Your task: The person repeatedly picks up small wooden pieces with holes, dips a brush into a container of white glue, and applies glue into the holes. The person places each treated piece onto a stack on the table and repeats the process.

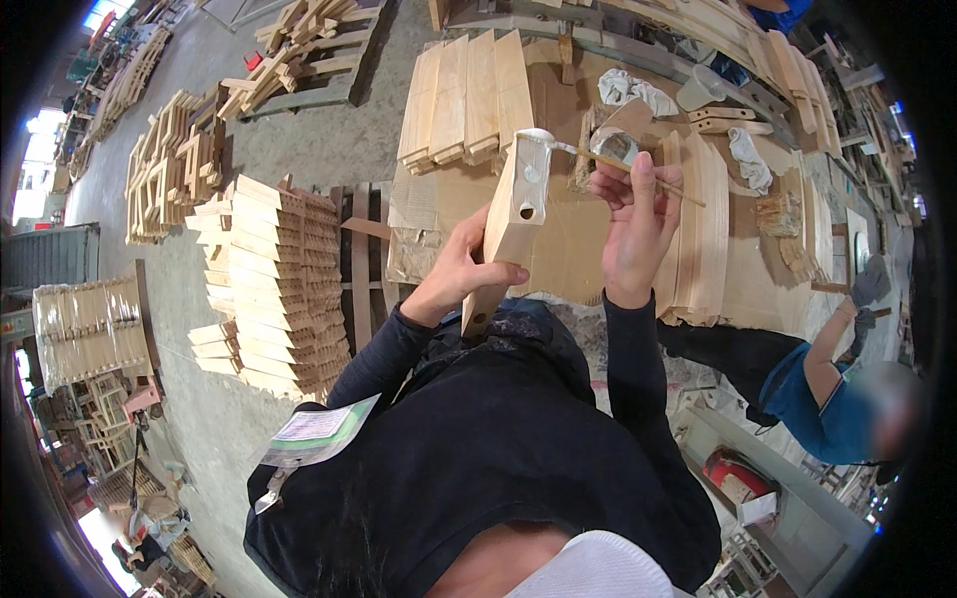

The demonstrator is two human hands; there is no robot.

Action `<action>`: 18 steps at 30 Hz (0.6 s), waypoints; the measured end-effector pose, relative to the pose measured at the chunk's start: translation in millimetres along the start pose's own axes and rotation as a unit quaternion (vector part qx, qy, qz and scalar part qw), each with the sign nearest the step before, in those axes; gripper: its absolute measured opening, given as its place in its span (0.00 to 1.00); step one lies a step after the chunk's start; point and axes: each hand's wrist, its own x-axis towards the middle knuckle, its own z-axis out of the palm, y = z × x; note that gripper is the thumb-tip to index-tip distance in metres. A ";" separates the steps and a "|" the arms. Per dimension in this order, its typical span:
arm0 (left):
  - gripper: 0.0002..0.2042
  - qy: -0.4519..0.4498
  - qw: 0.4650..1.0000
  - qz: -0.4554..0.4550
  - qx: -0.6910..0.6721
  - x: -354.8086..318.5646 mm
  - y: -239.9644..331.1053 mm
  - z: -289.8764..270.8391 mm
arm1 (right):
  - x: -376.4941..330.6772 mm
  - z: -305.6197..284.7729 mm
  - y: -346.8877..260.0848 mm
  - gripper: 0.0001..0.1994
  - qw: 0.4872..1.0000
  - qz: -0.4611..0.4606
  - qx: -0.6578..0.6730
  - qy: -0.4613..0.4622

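Taking the pale wooden block (513, 237) as landmark, far to its left on the floor sits a plastic-wrapped bundle of wood (90, 334), then a pile of wooden frames (169, 169), and closer, though well apart from the block, a tall stack of angled pale pieces (284, 289). Just left of the block and touching it is the left hand (461, 267), its fingers closed around the sides with the thumb laid across the near face. The block itself is held tilted in front of the body, a dark round hole in its upper face and a wet white coating (533, 164) over its far end. Beyond it, slightly left, four flat boards (469, 95) lie side by side. From the block's coated end a thin stick (658, 182) runs off to the right, its whitened tip at the coating, pinched between the thumb and fingers of the right hand (638, 224), the other fingers loosely curled. Right of the block and beyond it are an open container (616, 146) and a crumpled white cloth (638, 93); farther right lie long boards (706, 224), and farthest right is a person in a blue top (822, 409) and grey gloves (870, 282)
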 end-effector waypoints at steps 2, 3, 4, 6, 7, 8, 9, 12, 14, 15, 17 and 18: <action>0.23 -0.007 1.000 -0.006 -0.001 0.1 -2.1 -1.3 | 3.2 -1.3 1.3 0.10 1.000 0.003 0.006 -0.003; 0.23 -0.012 1.000 -0.010 -0.002 0.3 -2.8 -1.8 | 4.8 -1.8 1.2 0.10 1.000 0.003 0.003 -0.010; 0.23 -0.009 1.000 -0.010 -0.001 0.6 -2.5 -1.7 | 6.3 -2.3 0.9 0.09 1.000 0.002 0.000 -0.016; 0.23 -0.005 1.000 -0.010 0.003 0.9 -2.2 -1.2 | 10.5 -2.2 -0.3 0.09 1.000 -0.005 -0.006 -0.030; 0.23 -0.001 1.000 -0.015 -0.006 1.0 -2.9 -1.7 | 13.4 -1.0 -2.1 0.09 0.999 -0.011 -0.009 -0.038; 0.23 0.002 1.000 -0.019 -0.015 1.0 -3.9 -2.4 | 15.7 -0.2 -5.0 0.09 0.999 -0.016 -0.012 -0.045; 0.24 0.005 0.999 -0.024 -0.025 1.2 -4.4 -3.0 | 18.2 -2.1 -10.2 0.07 0.997 -0.024 -0.033 -0.065; 0.25 0.034 0.997 -0.051 -0.046 3.2 -4.2 -3.0 | 22.7 -5.5 -38.3 0.06 0.985 -0.059 -0.107 -0.121; 0.26 0.042 0.995 -0.055 -0.068 4.0 -3.7 -3.2 | 21.6 -2.7 -55.7 0.06 0.966 -0.085 -0.162 -0.181; 0.27 0.048 0.994 -0.057 -0.079 4.2 -3.9 -3.6 | 20.9 -0.1 -63.1 0.06 0.954 -0.097 -0.189 -0.212; 0.27 0.048 0.995 -0.051 -0.070 5.6 -7.9 -6.4 | 17.4 11.4 -69.7 0.05 0.946 -0.113 -0.199 -0.228; 0.28 0.048 0.996 -0.047 -0.065 6.0 -9.2 -7.1 | 16.8 14.8 -70.6 0.05 0.942 -0.120 -0.205 -0.239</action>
